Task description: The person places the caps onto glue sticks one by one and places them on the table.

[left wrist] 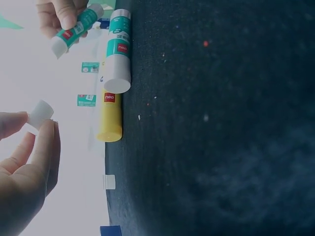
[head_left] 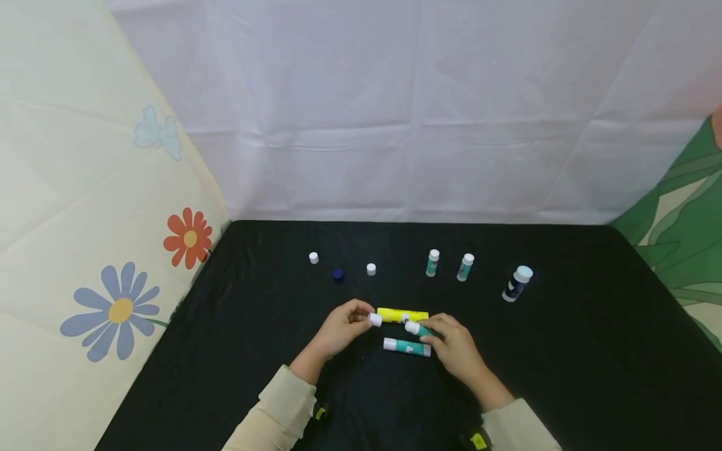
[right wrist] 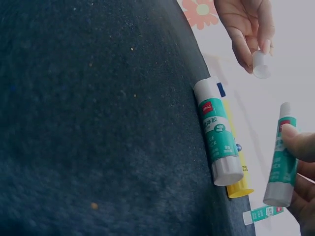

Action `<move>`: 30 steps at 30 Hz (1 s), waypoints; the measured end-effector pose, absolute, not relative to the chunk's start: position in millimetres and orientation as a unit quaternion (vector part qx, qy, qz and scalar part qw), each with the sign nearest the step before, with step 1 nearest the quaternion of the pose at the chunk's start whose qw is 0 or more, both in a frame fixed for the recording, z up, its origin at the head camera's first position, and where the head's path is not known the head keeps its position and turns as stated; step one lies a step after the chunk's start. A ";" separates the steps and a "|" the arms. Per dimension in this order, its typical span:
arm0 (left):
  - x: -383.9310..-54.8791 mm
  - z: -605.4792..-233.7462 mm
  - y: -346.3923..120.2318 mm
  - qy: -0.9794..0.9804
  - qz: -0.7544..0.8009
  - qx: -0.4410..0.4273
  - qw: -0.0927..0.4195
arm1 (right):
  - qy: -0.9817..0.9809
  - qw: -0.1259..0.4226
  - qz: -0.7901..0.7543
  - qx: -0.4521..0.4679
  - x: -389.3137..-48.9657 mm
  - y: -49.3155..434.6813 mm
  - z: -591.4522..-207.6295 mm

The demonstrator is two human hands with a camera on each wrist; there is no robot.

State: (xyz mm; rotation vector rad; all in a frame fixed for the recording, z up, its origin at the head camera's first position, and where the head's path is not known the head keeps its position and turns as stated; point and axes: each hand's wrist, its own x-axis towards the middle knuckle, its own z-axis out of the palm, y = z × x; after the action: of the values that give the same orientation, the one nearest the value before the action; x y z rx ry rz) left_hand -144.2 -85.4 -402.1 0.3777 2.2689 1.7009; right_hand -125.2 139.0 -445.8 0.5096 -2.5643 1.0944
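While the left hand [head_left: 344, 329] pinches a small white plastic cap [head_left: 375, 319] between thumb and fingertips, the right hand [head_left: 458, 351] grips a slim green-and-white cylindrical glue stick [right wrist: 281, 169], thumb on one side, fingers round the other. Cap is off that stick: narrower white tip exposed, pointing toward the left hand. Cap and stick apart, visible gap, both held up off the table. Red patch on the stick's green label.

Just below the hands, two sticks lying on their sides, roughly parallel, long axes running left-right. Nearer the person: a thicker green-and-white cylindrical glue stick [head_left: 407, 347], white end to the left. Behind it: a yellow cylindrical glue stick [head_left: 402, 315], partly overlapped by the held stick in the head view.

Further back, left of centre, three loose caps on the table, left to right: a short white cylindrical cap [head_left: 313, 257], a navy-blue round cap [head_left: 338, 274], a second short white cap [head_left: 371, 269]. All spaced apart.

Back right, three standing items: a green-and-white stick with white top [head_left: 432, 263], a matching white-topped stick [head_left: 465, 267] near it, then a thicker dark-blue stick with white top [head_left: 517, 284] furthest right.

Surface is a black cloth-covered table [head_left: 271, 401]. Behind it, a creased white fabric backdrop [head_left: 350, 125]. Left side: cream panel [head_left: 45, 200] with blue and red flowers plus a pale blue butterfly. Right side: green leaf print [head_left: 699, 225]. Pale cream sleeves [head_left: 287, 401] on both arms.
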 end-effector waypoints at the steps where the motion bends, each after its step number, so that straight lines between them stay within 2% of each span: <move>1: -143.9 -402.0 -85.3 0.785 0.589 0.131 0.140 | -0.894 0.153 0.382 0.179 -125.1 138.9 -445.9; 10: -147.1 -413.2 -86.7 0.779 0.597 0.133 0.140 | -0.896 0.130 0.386 0.179 -123.5 138.1 -446.2; 15: -153.6 -431.8 -87.8 0.778 0.600 0.130 0.138 | -0.891 0.144 0.382 0.197 -123.5 138.3 -448.6; 22: -153.0 -434.9 -87.6 0.774 0.604 0.131 0.135 | -0.885 0.159 0.377 0.221 -123.0 136.7 -450.0; 30: -151.5 -434.7 -85.6 0.769 0.609 0.127 0.147 | -0.883 0.150 0.382 0.227 -122.8 134.7 -450.2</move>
State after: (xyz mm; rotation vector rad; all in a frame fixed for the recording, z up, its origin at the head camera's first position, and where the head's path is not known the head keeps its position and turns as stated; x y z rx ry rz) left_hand -151.5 -85.6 -434.7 0.3664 2.2138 1.7522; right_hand -122.8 134.7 -450.2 0.6536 -2.5373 1.0980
